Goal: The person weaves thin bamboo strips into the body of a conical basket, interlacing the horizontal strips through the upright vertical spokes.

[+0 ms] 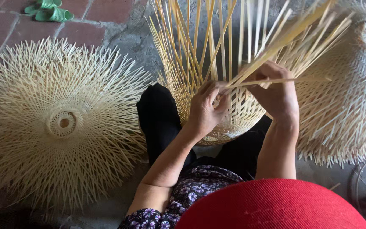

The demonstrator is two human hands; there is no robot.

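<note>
A half-woven bamboo basket frame (217,106) is shown held between the knees of a seated person, its rounded lower part resting against black trousers (159,118). The lower body is seen to be closely interlaced, whereas the upper strips (200,38) are left loose and fan out unwoven toward the top of the view; by this evidence the weave is judged to be roughly at mid-height, with the upper wall and rim yet to be formed. The left hand (204,108) is pressed against the woven wall, its fingers curled over the crossing strips. The right hand (274,91) is closed around a bundle of long strips (284,42), and one thin strip (284,80) is carried crosswise between the two hands. A flat, star-shaped woven piece (62,123) with a small central ring is laid on the ground at the left, and a domed woven piece (352,93) stands just beside the work at the right; both appear fully interlaced, though with untrimmed ends. Green sandals (49,10) lie on the brick floor (102,12). A red hat brim (272,205) fills the lower edge.
</note>
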